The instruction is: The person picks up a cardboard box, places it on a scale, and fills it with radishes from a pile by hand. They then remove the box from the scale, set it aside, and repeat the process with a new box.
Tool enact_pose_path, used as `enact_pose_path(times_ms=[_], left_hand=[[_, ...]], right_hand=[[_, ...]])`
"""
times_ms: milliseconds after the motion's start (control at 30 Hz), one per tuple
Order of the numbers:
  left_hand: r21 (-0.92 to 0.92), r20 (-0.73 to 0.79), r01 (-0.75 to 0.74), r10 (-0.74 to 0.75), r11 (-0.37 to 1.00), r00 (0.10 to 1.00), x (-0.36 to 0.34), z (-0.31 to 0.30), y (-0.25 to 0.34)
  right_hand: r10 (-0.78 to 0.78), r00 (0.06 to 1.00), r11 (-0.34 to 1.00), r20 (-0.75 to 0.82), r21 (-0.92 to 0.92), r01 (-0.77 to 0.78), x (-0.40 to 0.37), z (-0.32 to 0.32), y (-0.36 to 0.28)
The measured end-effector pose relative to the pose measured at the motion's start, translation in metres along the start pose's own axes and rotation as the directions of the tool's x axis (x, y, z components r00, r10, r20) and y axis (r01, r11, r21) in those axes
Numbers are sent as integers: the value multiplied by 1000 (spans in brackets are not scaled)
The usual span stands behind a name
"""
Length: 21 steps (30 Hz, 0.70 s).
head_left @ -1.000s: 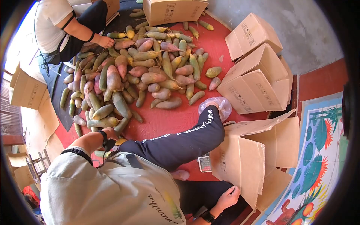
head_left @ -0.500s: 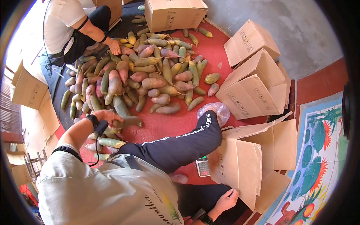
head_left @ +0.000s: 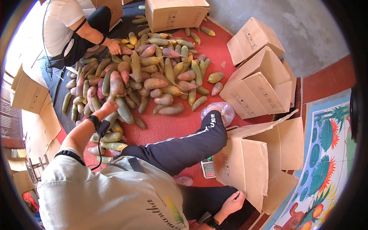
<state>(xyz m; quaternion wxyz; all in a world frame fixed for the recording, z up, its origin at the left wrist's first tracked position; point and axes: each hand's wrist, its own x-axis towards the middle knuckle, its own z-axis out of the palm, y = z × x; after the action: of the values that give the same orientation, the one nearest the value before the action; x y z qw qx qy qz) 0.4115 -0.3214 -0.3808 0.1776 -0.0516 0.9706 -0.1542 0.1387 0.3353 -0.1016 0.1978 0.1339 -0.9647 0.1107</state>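
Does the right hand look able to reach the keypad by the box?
Probably yes: the right hand is near the keypad, whose keys show beside the box. Only a leg lies between, and the hand could likely pass over it.

Bright scene, upper left blown out by glare. Strong fisheye bending, black rounded edges; pile (head_left: 117, 83) mostly sharp.

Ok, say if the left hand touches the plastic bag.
Apart: the head view shows vegetables and red mat between the left hand and the plastic bag.
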Motion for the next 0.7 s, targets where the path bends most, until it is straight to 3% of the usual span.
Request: enact_pose_path(times_ms=[67, 100, 133, 167, 200, 267, 333, 400, 433, 500, 533, 567, 600, 633, 700], left_hand=[[-5, 365, -2, 3, 1000, 931, -13, 4, 34], [-8, 364, -7, 9, 1000, 931, -21, 4, 47], [-179, 483, 268, -153, 947, 862, -32, 0, 58], [-297, 618, 533, -266, 792, 740, -41, -7, 65], [-299, 619, 530, -261, 794, 741, -48, -31, 72], [-363, 600, 799, -536, 480, 594, -53, -83, 83], [-336, 606, 798, -534, 500, 590, -53, -72, 82], [-364, 710, 879, -519, 308, 476, -53, -61, 76], [-363, 711, 879, -519, 309, 475, -54, -48, 72], [-348, 789, 923, -479, 166, 384, -55, -16, 66], [-348, 790, 923, -478, 166, 384, -56, -8, 65], [-222, 786, 588, -214, 778, 580, -55, -1, 65], [-86, 826, -75, 113, 993, 552, -53, 6, 66], [-89, 825, -77, 116, 993, 553, -52, 17, 68], [-131, 848, 107, 56, 986, 527, -52, 25, 72]], right_hand=[[-22, 1000, 1000, -19, 2, 23, 0, 1, 1], [-47, 998, 999, -44, 7, 47, 0, 2, 1], [-46, 998, 999, -43, 0, 46, 0, 2, 1], [-46, 998, 999, -45, -6, 46, 0, 2, 1], [-46, 998, 999, -47, -10, 46, 0, 2, 1], [-43, 998, 999, -38, -11, 43, 0, 1, -1], [-42, 999, 999, -32, -10, 41, 2, 1, -2], [-57, 998, 998, -40, -21, 56, 2, 1, -3], [-56, 998, 998, -39, -20, 55, 2, 2, -2], [-56, 998, 998, -26, -28, 56, 2, 3, 0], [-57, 998, 998, -26, -29, 56, 1, 5, 2], [-58, 998, 998, -26, -33, 57, 0, 6, 3], [-60, 998, 998, -27, -39, 59, 0, 6, 4], [-60, 998, 997, -27, -42, 59, 1, 5, 4], [-36, 999, 997, 8, -65, 36, 1, 4, 3]])
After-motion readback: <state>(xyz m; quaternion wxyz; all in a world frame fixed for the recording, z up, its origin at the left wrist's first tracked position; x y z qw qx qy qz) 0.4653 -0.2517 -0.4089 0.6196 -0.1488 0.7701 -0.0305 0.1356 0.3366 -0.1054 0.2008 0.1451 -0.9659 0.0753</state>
